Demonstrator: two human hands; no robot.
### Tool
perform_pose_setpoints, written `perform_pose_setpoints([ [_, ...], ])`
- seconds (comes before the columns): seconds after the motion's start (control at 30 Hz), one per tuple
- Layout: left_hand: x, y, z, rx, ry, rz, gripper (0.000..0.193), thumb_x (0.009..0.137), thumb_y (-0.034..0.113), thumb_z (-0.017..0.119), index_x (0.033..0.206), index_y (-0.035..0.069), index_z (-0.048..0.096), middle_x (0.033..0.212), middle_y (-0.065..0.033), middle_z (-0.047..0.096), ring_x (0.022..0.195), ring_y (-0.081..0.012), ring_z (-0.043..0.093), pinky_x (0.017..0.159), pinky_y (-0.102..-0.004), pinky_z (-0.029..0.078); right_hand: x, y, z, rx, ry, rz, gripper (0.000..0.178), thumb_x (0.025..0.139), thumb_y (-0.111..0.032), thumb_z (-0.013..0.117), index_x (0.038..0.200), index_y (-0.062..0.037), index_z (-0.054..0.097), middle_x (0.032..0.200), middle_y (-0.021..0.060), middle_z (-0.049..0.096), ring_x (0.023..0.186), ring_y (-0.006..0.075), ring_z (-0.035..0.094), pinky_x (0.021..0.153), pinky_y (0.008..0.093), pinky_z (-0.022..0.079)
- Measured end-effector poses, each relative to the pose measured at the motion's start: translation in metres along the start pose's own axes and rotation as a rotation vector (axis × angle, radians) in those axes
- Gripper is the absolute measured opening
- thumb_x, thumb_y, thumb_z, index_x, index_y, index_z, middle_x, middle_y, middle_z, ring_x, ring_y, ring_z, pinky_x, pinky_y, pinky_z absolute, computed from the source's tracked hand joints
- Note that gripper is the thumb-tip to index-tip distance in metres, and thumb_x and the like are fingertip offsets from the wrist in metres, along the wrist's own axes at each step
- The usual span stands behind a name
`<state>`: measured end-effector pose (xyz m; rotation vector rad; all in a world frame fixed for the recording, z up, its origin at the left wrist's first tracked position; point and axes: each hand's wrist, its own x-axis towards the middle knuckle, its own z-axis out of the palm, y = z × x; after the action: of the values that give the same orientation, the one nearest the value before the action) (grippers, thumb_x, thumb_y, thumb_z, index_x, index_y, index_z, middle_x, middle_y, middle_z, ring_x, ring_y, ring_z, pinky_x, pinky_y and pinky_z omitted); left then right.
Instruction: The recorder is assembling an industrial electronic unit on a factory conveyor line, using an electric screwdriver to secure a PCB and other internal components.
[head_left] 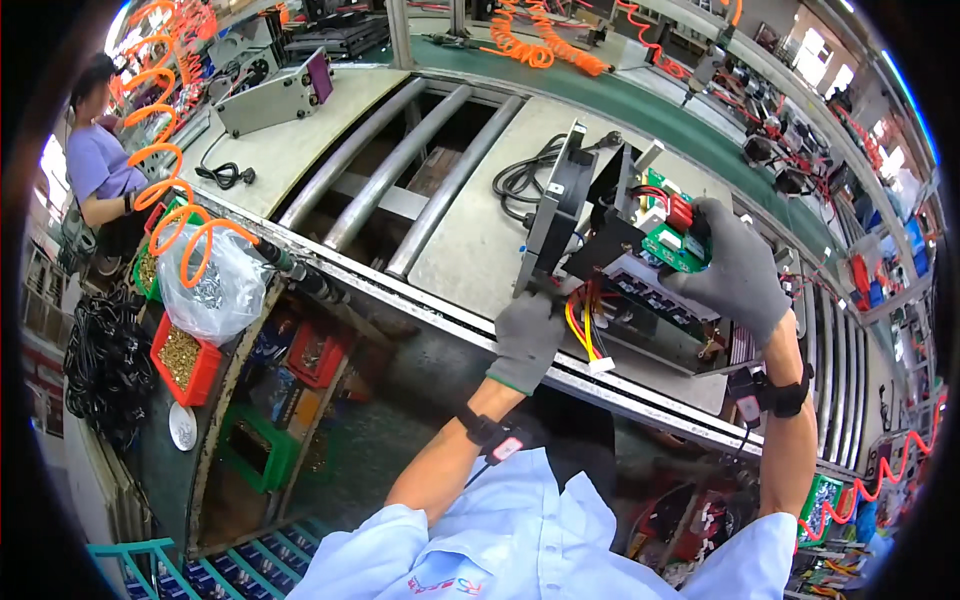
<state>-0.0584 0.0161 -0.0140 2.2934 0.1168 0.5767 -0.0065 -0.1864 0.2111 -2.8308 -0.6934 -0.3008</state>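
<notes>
Grey-gloved, my right hand (738,268) grips a black bracket assembly with green circuit boards (668,240), its thumb and fingers spread around the board side. The assembly is tilted over an open metal housing on the bench, and red parts and wires show on it. My left hand (530,335), also gloved, is curled at the lower corner of an upright black metal panel (556,215) to the left of the boards. Its fingertips are partly hidden. Yellow and red wires with a white connector (600,365) hang between my hands over the bench edge. A black power cord (520,185) lies coiled behind the panel.
Metal rollers (405,180) cross the bench to the left. Beyond them stands a grey metal casing (275,98) with a cord. An orange coiled air hose (160,150) hangs before a power driver (310,280). Screw bins (185,360) are below. A co-worker (100,150) stands far left.
</notes>
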Motion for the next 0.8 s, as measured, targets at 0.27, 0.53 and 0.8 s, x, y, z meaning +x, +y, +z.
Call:
perform_pose_setpoints([
  [0.27, 0.008, -0.004, 0.012, 0.140, 0.070, 0.118, 0.013, 0.081, 0.020, 0.067, 0.076, 0.008, 0.070, 0.070, -0.0139, 0.067, 0.064, -0.0351, 0.068, 0.057, -0.0472, 0.054, 0.011, 0.003, 0.002, -0.013, -0.038, 0.047, 0.074, 0.063, -0.037, 0.083, 0.123, -0.0028, 0.055, 0.107, 0.0200, 0.069, 0.100, 0.0347, 0.069, 0.090, 0.0421, 0.053],
  [0.53, 0.016, 0.004, 0.006, 0.083, 0.062, 0.145, 0.010, 0.084, 0.014, 0.062, 0.086, 0.006, 0.067, 0.070, -0.0134, 0.068, 0.065, -0.0330, 0.070, 0.056, -0.0446, 0.055, 0.019, 0.019, 0.007, -0.008, -0.028, 0.041, 0.075, 0.066, -0.036, 0.081, 0.128, -0.0036, 0.052, 0.106, 0.0182, 0.068, 0.100, 0.0340, 0.068, 0.089, 0.0420, 0.052],
  [0.8, 0.011, -0.005, 0.016, 0.106, 0.135, 0.167, 0.006, 0.085, 0.014, 0.063, 0.086, 0.008, 0.064, 0.071, -0.0117, 0.066, 0.062, -0.0310, 0.068, 0.052, -0.0433, 0.054, 0.018, 0.024, 0.013, 0.048, 0.005, -0.013, 0.073, 0.067, -0.026, 0.082, 0.130, -0.0044, 0.052, 0.106, 0.0168, 0.068, 0.101, 0.0286, 0.067, 0.092, 0.0393, 0.050],
])
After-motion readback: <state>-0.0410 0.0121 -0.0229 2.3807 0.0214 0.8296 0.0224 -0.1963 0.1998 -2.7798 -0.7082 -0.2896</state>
